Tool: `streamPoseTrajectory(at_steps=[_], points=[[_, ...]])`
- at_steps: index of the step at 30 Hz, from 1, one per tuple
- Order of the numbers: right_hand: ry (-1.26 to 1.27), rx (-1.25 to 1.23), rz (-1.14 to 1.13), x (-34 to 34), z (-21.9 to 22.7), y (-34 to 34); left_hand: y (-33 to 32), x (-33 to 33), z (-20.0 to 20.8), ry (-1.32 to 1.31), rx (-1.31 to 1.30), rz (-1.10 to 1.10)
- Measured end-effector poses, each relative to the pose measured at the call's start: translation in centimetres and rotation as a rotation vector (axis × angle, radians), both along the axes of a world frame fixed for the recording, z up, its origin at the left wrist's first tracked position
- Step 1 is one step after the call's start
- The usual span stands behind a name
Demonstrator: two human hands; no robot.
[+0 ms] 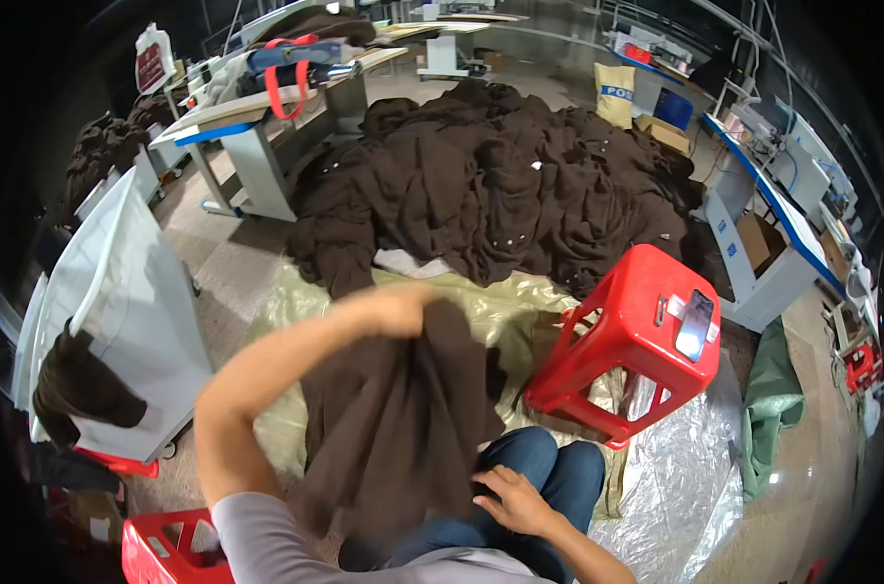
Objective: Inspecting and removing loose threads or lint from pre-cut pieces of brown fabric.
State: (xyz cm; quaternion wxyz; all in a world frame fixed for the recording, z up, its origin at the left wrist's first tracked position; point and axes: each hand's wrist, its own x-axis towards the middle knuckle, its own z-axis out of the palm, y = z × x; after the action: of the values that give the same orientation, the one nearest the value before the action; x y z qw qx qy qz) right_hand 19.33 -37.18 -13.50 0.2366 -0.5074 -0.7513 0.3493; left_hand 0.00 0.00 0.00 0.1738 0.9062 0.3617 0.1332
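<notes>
My left hand (395, 310) is raised in front of me, closed on the top of a dark brown garment (398, 419). The cloth hangs down in folds over my lap, blurred at its lower edge. Lower and to the right, my right hand (518, 501) rests at my jeans with its fingers apart. Its fingertips come close to the garment's right edge; whether they touch it I cannot tell. A large heap of similar dark brown garments (500, 185) lies on the floor ahead.
On my right stands a red plastic stool (646, 321) with a phone (695, 326) on top. A white wheeled bin (135, 292) with brown cloth over its rim stands left. Another red stool (169, 550) is at lower left. Plastic sheeting (675, 477) covers floor; worktables (782, 214) flank the heap.
</notes>
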Motion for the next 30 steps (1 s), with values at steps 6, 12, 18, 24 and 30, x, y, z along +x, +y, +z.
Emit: streamPoseTrajectory(at_steps=[6,12,18,24,30], points=[[0.033,0.038,-0.177,3.3,-0.1,0.6,9.9,6.0,12.5,-0.736,0.710,0.317],[0.036,-0.102,-0.237,3.8,-2.5,0.9,12.6,4.2,5.3,-0.662,0.399,0.124],[-0.102,0.002,-0.226,2.6,-2.2,-0.9,1.4,-4.0,-17.9,-0.016,0.028,0.340],[-0.006,0.010,-0.275,3.0,-3.7,-4.9,-18.7,-10.6,-36.4,0.325,-0.763,0.748],[0.004,-0.108,-0.285,0.9,-2.0,-6.5,-28.2,-18.6,-48.9,0.475,-0.760,0.824]])
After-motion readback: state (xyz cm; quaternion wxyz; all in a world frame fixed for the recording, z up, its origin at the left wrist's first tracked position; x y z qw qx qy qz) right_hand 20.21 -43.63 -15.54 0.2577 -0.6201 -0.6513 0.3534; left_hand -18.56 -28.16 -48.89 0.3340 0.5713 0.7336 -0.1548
